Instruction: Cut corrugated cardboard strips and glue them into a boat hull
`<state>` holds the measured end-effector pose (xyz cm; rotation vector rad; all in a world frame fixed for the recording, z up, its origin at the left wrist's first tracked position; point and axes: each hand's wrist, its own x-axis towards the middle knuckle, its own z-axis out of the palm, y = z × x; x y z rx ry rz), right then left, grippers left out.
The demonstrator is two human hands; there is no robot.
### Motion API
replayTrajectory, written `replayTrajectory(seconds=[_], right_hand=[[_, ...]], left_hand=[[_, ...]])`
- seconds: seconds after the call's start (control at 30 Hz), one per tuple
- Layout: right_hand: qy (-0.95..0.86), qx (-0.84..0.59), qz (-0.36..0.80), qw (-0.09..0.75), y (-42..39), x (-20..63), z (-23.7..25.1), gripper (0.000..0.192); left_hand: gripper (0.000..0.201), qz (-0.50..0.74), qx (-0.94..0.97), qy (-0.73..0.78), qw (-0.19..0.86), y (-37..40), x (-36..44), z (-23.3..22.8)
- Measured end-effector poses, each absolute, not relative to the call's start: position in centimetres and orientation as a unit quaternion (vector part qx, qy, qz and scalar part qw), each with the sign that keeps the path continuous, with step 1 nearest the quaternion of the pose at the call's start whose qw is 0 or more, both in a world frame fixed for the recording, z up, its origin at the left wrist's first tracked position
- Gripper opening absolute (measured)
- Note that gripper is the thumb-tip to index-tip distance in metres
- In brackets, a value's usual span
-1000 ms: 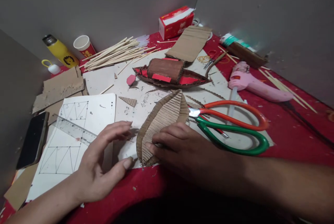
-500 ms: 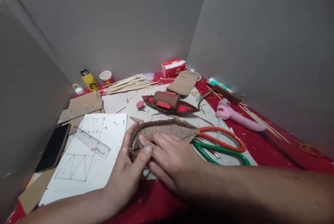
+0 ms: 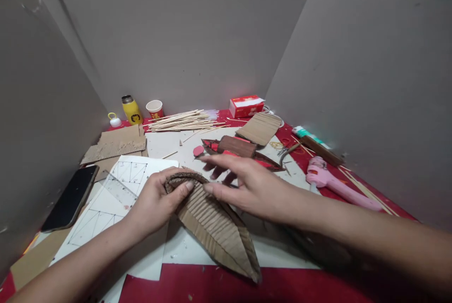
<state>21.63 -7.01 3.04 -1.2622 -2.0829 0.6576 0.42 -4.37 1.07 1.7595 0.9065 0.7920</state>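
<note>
A leaf-shaped corrugated cardboard hull (image 3: 215, 225) is lifted off the table, its point aimed at the near edge. My left hand (image 3: 158, 201) grips its far blunt end, thumb on the ribbed face. My right hand (image 3: 247, 183) hovers over the same end with fingers spread, its thumb touching the cardboard near my left thumb. Behind the hands lies a finished brown-and-red cardboard boat (image 3: 242, 150).
White drawing sheet (image 3: 106, 208) with a clear ruler (image 3: 118, 190) and a black phone (image 3: 68, 197) lie left. Bamboo sticks (image 3: 181, 121), yellow bottle (image 3: 132, 110), paper cup (image 3: 154, 109), tissue box (image 3: 246, 106) stand at the back. Pink glue gun (image 3: 332, 183) lies right.
The cardboard hull was flat on the table under my right hand; now my left hand holds it up, turned point-toward-me, and my right hand has opened. The camera tilted up.
</note>
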Motion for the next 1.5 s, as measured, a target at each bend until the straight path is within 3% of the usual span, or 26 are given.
replayTrajectory(seconds=[0.13, 0.33, 0.47, 0.8, 1.0, 1.23, 1.5], right_hand=[[-0.740, -0.461, 0.404, 0.278, -6.3, 20.2, 1.5, 0.018], [-0.632, -0.486, 0.464, 0.387, -6.3, 19.2, 0.1, 0.014], [-0.612, -0.468, 0.520, 0.368, -6.3, 19.4, 0.3, 0.008], [-0.665, -0.473, 0.491, 0.305, -5.7, 19.6, -1.0, 0.004], [-0.640, -0.452, 0.532, 0.322, -5.6, 19.5, -1.0, 0.002], [-0.612, -0.469, 0.540, 0.338, -5.5, 19.4, -1.7, 0.013], [-0.653, -0.486, 0.497, 0.302, -5.8, 19.8, -1.0, 0.003]], left_hand=[[0.009, 0.349, 0.692, 0.403, 0.487, -4.5, 0.8, 0.6], [0.023, 0.416, 0.556, 0.401, 0.598, -5.2, 1.8, -0.2], [0.020, 0.403, 0.556, 0.384, 0.618, -5.7, 2.2, -0.3], [0.022, 0.367, 0.616, 0.384, 0.582, -5.5, 1.6, -1.2], [0.024, 0.361, 0.626, 0.371, 0.583, -5.5, 1.4, -1.5], [0.024, 0.358, 0.632, 0.396, 0.562, -5.2, 1.5, -1.5], [0.025, 0.329, 0.635, 0.370, 0.593, -4.9, 1.3, -1.5]])
